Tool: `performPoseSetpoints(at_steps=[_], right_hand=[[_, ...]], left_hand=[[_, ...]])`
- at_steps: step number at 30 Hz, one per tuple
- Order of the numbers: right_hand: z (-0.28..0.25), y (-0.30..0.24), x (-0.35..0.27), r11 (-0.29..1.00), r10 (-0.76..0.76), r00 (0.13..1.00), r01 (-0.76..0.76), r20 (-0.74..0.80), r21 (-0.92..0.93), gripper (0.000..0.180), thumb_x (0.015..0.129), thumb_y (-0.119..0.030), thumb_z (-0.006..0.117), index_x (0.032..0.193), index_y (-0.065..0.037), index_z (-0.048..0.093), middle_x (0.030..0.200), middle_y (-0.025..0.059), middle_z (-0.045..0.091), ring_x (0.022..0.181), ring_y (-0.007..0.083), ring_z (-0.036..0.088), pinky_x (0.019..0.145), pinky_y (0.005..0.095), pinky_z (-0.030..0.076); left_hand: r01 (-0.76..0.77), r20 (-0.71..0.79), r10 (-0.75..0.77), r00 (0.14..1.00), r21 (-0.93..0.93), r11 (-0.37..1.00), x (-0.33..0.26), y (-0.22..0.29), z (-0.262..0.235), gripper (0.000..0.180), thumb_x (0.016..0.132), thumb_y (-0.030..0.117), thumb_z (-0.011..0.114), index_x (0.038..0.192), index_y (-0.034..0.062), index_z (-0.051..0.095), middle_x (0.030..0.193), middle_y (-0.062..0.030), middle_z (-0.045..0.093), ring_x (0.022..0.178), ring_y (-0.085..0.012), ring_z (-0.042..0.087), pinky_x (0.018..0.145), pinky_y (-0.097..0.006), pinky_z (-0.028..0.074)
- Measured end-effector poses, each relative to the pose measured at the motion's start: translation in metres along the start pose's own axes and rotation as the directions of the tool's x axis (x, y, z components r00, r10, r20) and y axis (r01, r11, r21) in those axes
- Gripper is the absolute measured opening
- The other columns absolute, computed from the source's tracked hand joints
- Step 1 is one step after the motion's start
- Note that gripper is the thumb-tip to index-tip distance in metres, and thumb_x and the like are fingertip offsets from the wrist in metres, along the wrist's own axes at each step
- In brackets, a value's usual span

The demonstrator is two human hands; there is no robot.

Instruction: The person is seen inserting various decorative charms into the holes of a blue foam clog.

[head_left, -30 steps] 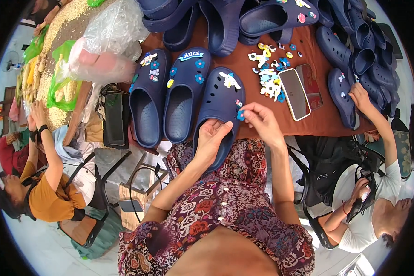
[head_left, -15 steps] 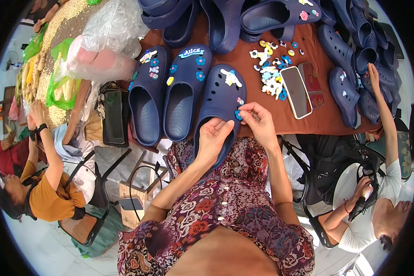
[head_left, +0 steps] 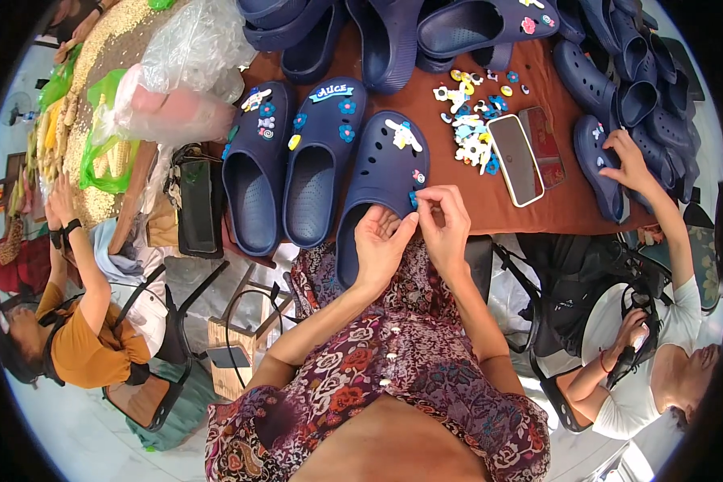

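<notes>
A bench (head_left: 572, 210) under a rust-brown cloth fills the upper middle of the frame. On it lie three navy clogs (head_left: 321, 157) side by side at centre-left and more clogs (head_left: 635, 72) along the top and right. A heap of small charms (head_left: 470, 128) lies beside two phones (head_left: 516, 159) right of centre.

Clog's (head_left: 377, 185) heel behind left hand (head_left: 381, 245)

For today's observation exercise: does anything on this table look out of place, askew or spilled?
Nothing looks damaged or spilled. The clog under the left hand and right hand overhangs the table edge, slightly tilted. The loose charms lie scattered beside a phone, not in any container.
</notes>
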State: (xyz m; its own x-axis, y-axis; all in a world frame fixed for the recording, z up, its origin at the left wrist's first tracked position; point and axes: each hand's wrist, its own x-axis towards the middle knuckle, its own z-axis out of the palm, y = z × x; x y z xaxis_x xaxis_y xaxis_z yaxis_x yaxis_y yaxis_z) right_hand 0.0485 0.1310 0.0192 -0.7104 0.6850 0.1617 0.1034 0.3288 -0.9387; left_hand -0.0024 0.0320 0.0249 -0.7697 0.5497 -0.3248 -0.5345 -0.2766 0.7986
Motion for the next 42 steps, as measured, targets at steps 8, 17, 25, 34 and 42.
performPoseSetpoints(at_steps=[8,17,25,34,42], right_hand=[[-0.010,-0.008,0.004,0.944,-0.203,0.973,0.224,0.109,-0.243,0.015,0.083,0.004,0.064,0.098,-0.001,0.065,0.091,0.0104,0.061,0.082,0.0187,0.064,0.068,0.0284,0.051],[-0.022,0.010,0.022,0.863,0.250,0.900,-0.374,0.357,0.339,0.015,0.078,0.006,0.069,0.093,0.004,0.068,0.098,0.0068,0.060,0.088,0.0135,0.063,0.076,0.0243,0.053],[-0.029,0.021,0.051,0.813,0.320,0.751,-0.531,0.578,0.240,0.030,0.073,-0.006,0.078,0.097,-0.003,0.061,0.084,-0.0002,0.057,0.076,0.0064,0.053,0.070,0.0211,0.047],[-0.053,0.014,0.045,0.864,0.276,0.826,-0.437,0.491,0.251,0.028,0.079,-0.007,0.073,0.105,-0.002,0.062,0.088,-0.0001,0.058,0.079,0.0062,0.054,0.074,0.0214,0.046],[-0.052,0.029,0.107,0.950,0.020,0.998,-0.002,0.055,-0.313,0.019,0.079,-0.011,0.069,0.096,-0.004,0.065,0.084,0.0069,0.063,0.074,0.0173,0.060,0.069,0.0312,0.048]], left_hand=[[0.008,-0.002,-0.008,1.000,0.002,1.000,0.000,0.004,0.000,0.029,0.087,-0.004,0.061,0.115,-0.0060,0.056,0.110,-0.0069,0.063,0.100,-0.0092,0.059,0.089,-0.022,0.046],[0.010,0.045,-0.014,0.999,0.081,0.997,-0.004,0.006,0.000,0.026,0.090,-0.001,0.059,0.116,-0.0057,0.056,0.110,-0.0070,0.062,0.101,-0.0091,0.058,0.089,-0.022,0.046],[0.004,0.065,-0.012,0.998,0.124,0.992,-0.005,0.007,-0.001,0.029,0.093,0.003,0.058,0.120,-0.0055,0.054,0.116,-0.0055,0.060,0.107,-0.0088,0.055,0.095,-0.023,0.042],[0.137,0.146,-0.124,0.982,-0.084,0.987,-0.003,-0.004,0.006,0.033,0.092,0.003,0.057,0.124,-0.0038,0.051,0.123,-0.0072,0.057,0.113,-0.0109,0.053,0.098,-0.025,0.039],[0.199,0.125,-0.170,0.978,-0.285,0.938,0.002,-0.003,-0.006,0.032,0.090,0.004,0.054,0.122,0.0026,0.048,0.118,-0.0059,0.057,0.111,-0.0172,0.054,0.103,-0.041,0.039]])
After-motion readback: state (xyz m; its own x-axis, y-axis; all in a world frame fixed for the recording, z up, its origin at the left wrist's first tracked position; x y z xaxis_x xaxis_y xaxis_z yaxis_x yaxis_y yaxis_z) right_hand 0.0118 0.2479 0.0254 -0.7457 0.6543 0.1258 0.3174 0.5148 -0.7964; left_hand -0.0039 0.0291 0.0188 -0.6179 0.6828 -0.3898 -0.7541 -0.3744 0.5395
